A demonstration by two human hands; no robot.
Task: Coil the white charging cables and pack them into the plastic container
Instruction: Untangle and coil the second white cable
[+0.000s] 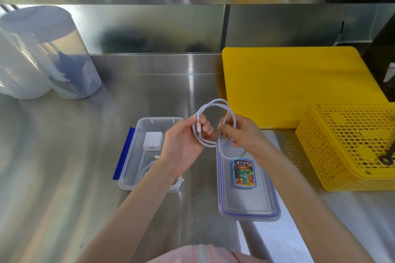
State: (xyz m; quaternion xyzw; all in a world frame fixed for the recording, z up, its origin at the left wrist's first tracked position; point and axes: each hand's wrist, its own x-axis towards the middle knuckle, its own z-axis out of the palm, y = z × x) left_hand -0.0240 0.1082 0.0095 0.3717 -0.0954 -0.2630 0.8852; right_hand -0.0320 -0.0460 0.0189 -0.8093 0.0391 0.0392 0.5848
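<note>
So the whole thing sits on a big stainless steel counter (64, 177), with a yellow cutting board (299, 83) at the back right and a yellow perforated basket (352, 145) turned upside down partly over its front corner. Back left there's a tall clear tub (64, 53) standing beside a white bucket-ish thing. Closer in, the clear plastic container (136, 156) lies open just left of centre, with a blue clip strip along its left edge, and its lid (248, 203) lies flat just to the right, a colourful label stuck on it. Both hands are up above those two, holding one white charging cable (213, 104) in loose loops: the left hand (183, 147) has its fingers curled round one side of the coil, plug end tucked along the fingers, and the right hand (241, 134) pinches the other side, a loop of slack drooping down over the lid. Inside the container there's a white charger block (152, 141) at the far end and a second coiled cable (147, 171), mostly hidden behind the left forearm
</note>
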